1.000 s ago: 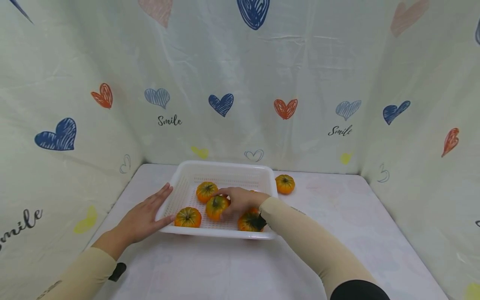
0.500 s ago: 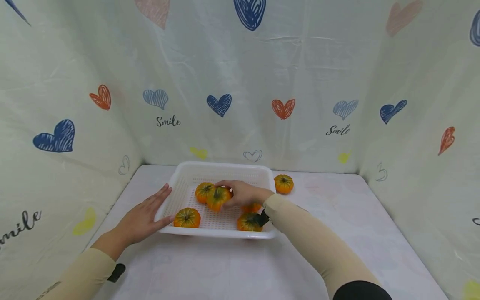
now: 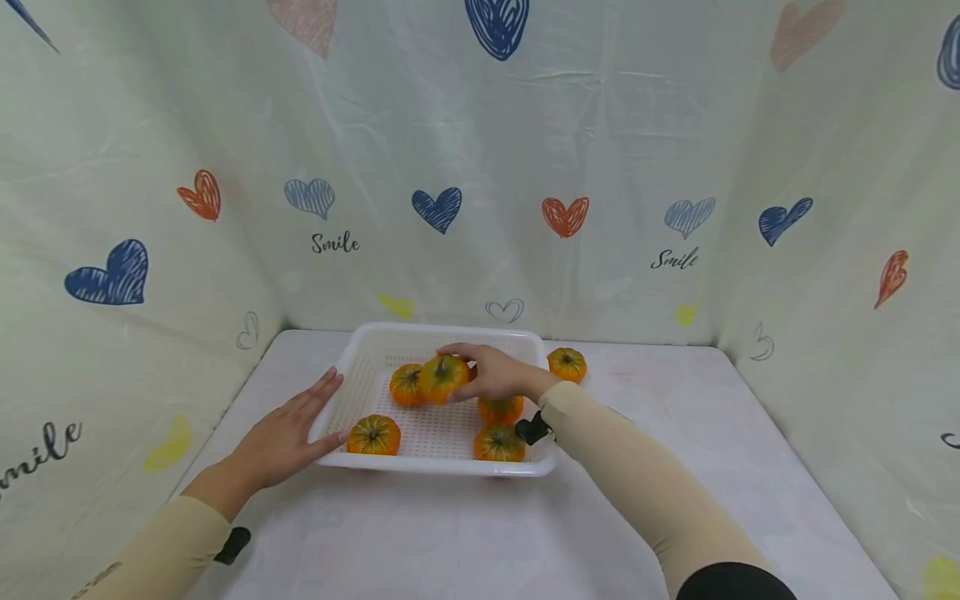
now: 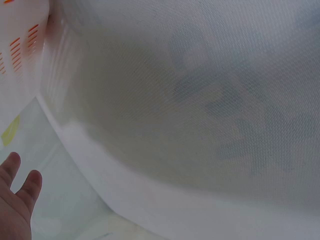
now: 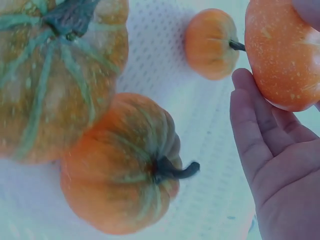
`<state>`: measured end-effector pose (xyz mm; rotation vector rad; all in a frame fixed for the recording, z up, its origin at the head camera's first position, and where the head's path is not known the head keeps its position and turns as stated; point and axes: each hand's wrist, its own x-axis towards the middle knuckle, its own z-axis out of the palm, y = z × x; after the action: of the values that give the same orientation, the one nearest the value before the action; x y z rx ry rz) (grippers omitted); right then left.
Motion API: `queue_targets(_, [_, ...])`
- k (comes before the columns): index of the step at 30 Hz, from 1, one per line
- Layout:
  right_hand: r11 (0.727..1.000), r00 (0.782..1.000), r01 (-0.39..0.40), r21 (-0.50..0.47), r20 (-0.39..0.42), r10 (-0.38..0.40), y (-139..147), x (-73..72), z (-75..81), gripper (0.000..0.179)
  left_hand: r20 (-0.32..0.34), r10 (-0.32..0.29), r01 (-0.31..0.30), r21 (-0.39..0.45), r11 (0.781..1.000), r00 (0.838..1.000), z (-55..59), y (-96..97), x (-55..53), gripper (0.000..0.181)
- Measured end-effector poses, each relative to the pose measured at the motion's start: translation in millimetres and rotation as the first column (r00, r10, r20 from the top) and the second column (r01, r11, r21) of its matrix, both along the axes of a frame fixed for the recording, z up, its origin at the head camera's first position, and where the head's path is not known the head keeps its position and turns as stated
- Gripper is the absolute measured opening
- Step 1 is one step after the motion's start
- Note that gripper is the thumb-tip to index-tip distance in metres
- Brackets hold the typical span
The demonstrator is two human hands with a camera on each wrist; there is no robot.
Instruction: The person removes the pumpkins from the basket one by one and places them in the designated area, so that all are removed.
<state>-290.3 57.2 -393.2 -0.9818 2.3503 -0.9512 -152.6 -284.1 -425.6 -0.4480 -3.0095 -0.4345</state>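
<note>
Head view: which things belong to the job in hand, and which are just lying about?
In the job: right hand, gripped pumpkin, white basket, left hand at its rim, likely the four other pumpkins inside.

Just about: pumpkin outside the basket (possibly job-related), table, heart-print sheet.

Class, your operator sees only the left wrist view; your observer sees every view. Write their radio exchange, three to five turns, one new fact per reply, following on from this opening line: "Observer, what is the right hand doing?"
Observer: The right hand is gripping the held pumpkin.

Operator: My view shows no whole pumpkin. How many others lie in the white basket?

Observer: Besides that one, four more pumpkins are in there.

Operator: Is anything outside it?

Observer: Yes, a lone pumpkin sits on the table, just beyond the right side toward the back.
</note>
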Motion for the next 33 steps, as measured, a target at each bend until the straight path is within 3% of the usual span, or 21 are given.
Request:
queue_targets(10, [0.997,0.999,0.054,-0.051,0.008,-0.053,20.2,-3.4,13.3,0.074,-0.001,-0.003,0.003,-0.004,1.0,1.0,-4.1,-2.9,-1.7,0.088])
queue_targets(20, [0.986,0.99,0.135,-0.101,0.049,-0.13,43.7,-4.7,29.3,0.077,-0.009,-0.003,0.003,0.005,1.0,1.0,-1.0,-1.6,-0.3,0.088])
queue_targets(28, [0.982,0.991,0.129,-0.135,-0.016,-0.133,62.5,-8.2,36.0,0.076,-0.013,0.001,-0.001,0.004,1.0,1.0,-1.0,-1.5,-0.3,0.088])
queue_targets(33, [0.975,0.984,0.173,-0.138,-0.026,-0.178,81.0,-7.8,39.4,0.079,-0.005,-0.002,0.002,0.01,1.0,1.0,-0.5,-0.8,0.3,0.088])
